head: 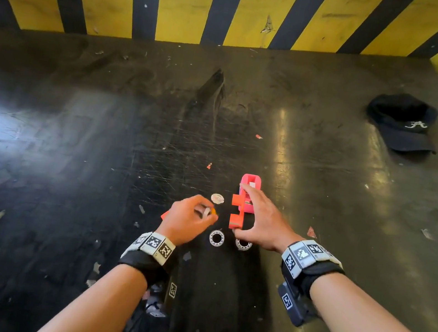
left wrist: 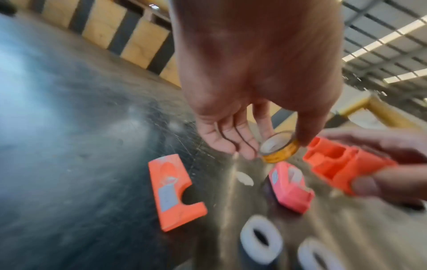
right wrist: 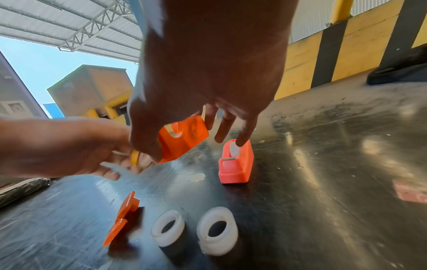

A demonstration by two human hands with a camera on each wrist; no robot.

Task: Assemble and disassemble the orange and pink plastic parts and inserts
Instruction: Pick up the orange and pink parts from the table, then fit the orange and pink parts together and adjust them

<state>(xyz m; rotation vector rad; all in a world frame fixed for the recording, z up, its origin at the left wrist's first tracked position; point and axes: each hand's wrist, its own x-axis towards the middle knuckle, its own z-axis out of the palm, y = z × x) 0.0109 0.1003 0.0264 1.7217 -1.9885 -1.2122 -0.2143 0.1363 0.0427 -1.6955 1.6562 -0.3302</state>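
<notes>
My right hand (head: 242, 209) grips an orange plastic shell (head: 234, 218) between thumb and fingers, held just above the table; in the right wrist view the shell (right wrist: 187, 140) tilts under the palm. A pink tape dispenser (head: 249, 191) stands right behind it, with a fingertip near its top. My left hand (head: 205, 211) pinches a small yellowish tape roll (left wrist: 277, 153) between thumb and forefinger, just left of the shell. A flat orange half (left wrist: 171, 190) lies on the table under the left hand. Two white ring inserts (head: 216, 238) (head: 243, 244) lie side by side near my wrists.
A small pale disc (head: 217, 198) lies between the hands. A black cap (head: 403, 125) sits at the far right of the dark scratched table (head: 98, 144). A yellow and black striped wall (head: 182, 4) closes the far edge. Small paper scraps are scattered about.
</notes>
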